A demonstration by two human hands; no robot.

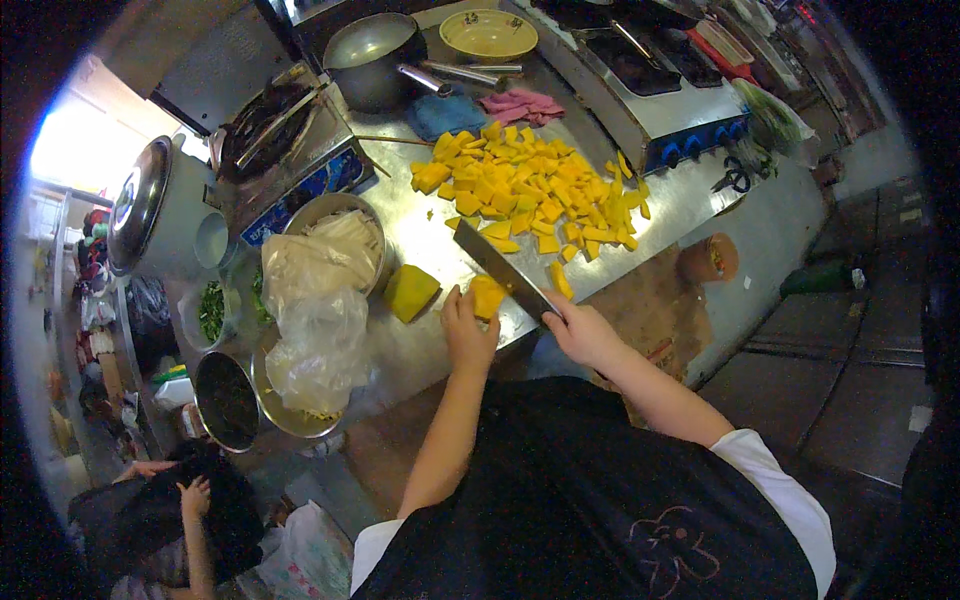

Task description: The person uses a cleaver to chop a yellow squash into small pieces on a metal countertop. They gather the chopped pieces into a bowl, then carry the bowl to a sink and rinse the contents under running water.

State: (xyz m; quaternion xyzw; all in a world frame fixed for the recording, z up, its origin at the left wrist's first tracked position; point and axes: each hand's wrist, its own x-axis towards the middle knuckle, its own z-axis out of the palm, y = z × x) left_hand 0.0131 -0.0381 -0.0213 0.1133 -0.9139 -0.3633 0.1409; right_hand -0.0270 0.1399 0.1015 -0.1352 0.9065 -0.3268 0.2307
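My right hand [585, 331] grips the handle of a kitchen cleaver [501, 268], its broad blade slanting up and to the left over the steel worktop [409, 225]. Beside the blade, my left hand [469, 336] holds a piece of yellow pumpkin [488, 297] between thumb and fingers. Whether the edge touches this piece cannot be told. A larger chunk with green rind [412, 292] lies just left of my left hand. Beyond the cleaver spreads a heap of cut pumpkin pieces [517, 191]. One slice [560, 280] rests apart near the front edge, close to my right hand.
Left stand a steel bowl [379, 225] under a plastic bag [319, 330], and a tall lidded pot [169, 210]. Behind the heap are cloths [521, 106], a wok [371, 60] and a yellow bowl [487, 34]. A gas stove [675, 112] and scissors [731, 176] sit right. Another person [165, 517] is lower left.
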